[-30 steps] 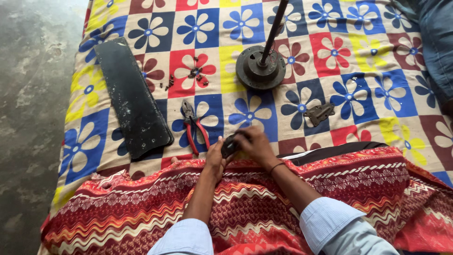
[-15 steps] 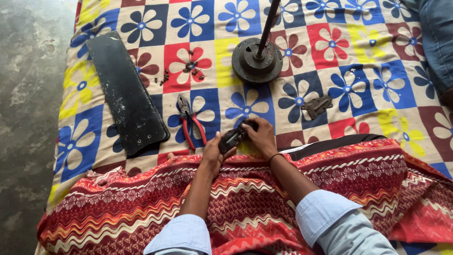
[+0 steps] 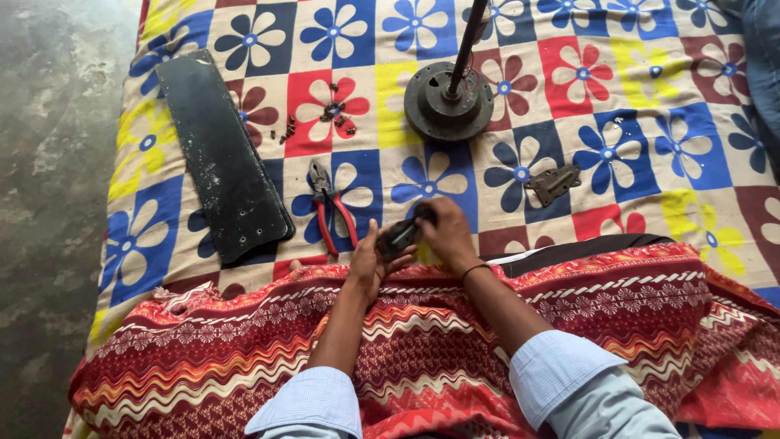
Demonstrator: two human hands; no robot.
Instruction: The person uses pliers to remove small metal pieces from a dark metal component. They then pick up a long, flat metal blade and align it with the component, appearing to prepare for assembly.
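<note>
Both hands meet near the front edge of a flower-patterned bedspread (image 3: 244,24). The left hand (image 3: 367,264) and right hand (image 3: 443,236) together grip a small dark metal bracket (image 3: 398,237), seemingly fitting or loosening a part. Red-handled pliers (image 3: 329,211) lie just beside, left; a firmer two-handed hold seems needed next.

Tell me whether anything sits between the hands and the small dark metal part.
Nothing visible does. The left hand and right hand both already hold the dark metal part directly. The red-handled pliers lie just to the left on the flowered cloth, apart from the hands.
</note>
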